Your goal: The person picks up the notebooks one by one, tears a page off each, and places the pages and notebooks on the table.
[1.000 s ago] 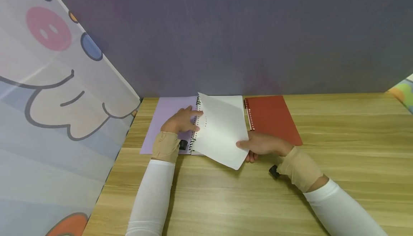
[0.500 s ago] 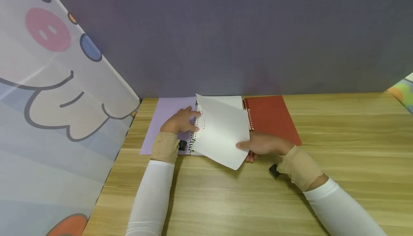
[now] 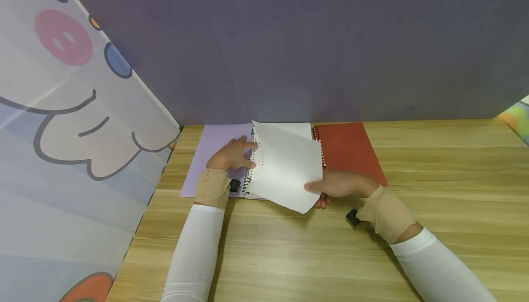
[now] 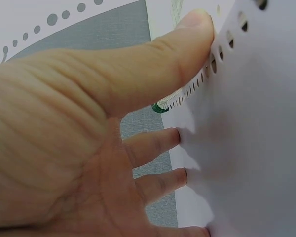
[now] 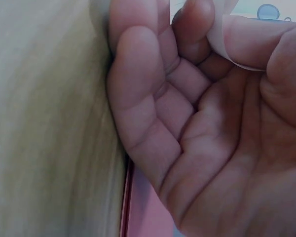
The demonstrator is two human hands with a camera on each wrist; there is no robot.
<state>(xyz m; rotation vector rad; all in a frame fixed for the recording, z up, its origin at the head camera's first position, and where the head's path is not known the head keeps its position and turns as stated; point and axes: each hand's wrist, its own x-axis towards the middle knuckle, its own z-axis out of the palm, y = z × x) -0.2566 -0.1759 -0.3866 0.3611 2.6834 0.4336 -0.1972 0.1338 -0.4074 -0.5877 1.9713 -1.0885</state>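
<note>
A spiral notebook lies open, its lilac cover [image 3: 216, 143] folded out to the left and its dark green coil [image 3: 247, 184] running down the middle. My right hand [image 3: 340, 183] pinches the lower right of a white sheet [image 3: 289, 164], thumb on top and fingers beneath. The sheet bows up and slants across the page below [image 3: 299, 128]. Some of its punched holes show away from the coil. My left hand [image 3: 231, 154] reaches over the cover with thumb and fingers spread; in the left wrist view its thumb [image 4: 163, 57] and fingertips touch paper along the punched edge.
A red spiral notebook [image 3: 351, 150] lies right beside the lilac one, partly under the right hand and sheet. A grey panel [image 3: 310, 49] stands along the wooden table's [image 3: 289, 256] back edge. On the left rises a cartoon-printed sheet [image 3: 82, 164].
The lifted sheet bows slightly more, its lower corner shifting up and its right edge a little rightward. Both hands keep their hold with hardly any movement.
</note>
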